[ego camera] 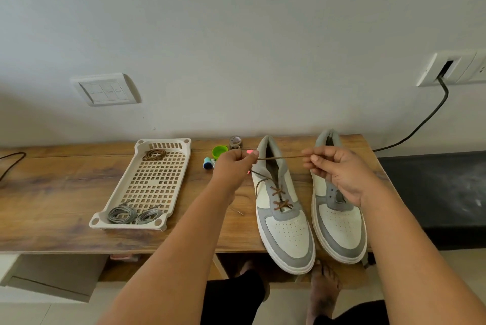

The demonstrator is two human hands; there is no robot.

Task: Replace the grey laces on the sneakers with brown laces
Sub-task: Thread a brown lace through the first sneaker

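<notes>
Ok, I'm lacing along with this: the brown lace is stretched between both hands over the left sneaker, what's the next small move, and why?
Probably thread an end through the next open eyelet. The brown lace, pinched by the left hand and right hand, crosses only the lower eyelets of the left sneaker; the upper ones look empty.

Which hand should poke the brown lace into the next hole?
Probably the left hand. It pinches the brown lace on the side running down to the left sneaker, so it likely has the working end. The right hand only holds the other side taut.
</notes>
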